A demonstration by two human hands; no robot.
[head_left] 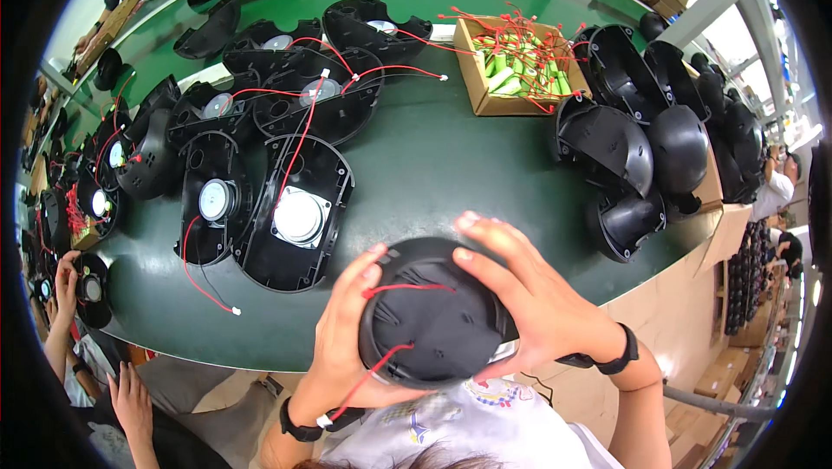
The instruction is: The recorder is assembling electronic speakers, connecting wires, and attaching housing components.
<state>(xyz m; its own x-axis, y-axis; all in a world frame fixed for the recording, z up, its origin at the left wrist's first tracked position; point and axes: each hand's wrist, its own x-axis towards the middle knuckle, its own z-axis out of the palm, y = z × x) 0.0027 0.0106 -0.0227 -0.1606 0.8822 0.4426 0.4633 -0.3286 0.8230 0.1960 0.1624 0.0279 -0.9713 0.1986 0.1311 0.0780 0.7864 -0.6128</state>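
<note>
Between my hands is a round black plastic speaker housing [438,326], held up in front of my chest at the table's near edge. My left hand [338,335] wraps its left side, and my right hand [539,300] grips the right side with fingers over the far rim. Two red wires come out of the housing. One runs down past my left wrist and ends in a white plug [325,421]. Just beyond my left hand lies an open black half shell [260,252] with a round silver speaker [300,216] in it.
Several more black half shells with speakers and red wires [319,92] crowd the left of the green table [407,166]. A cardboard box [511,105] of green batteries stands at the back. Empty black shells [607,148] pile up at the right. A co-worker's hand [66,283] works at far left.
</note>
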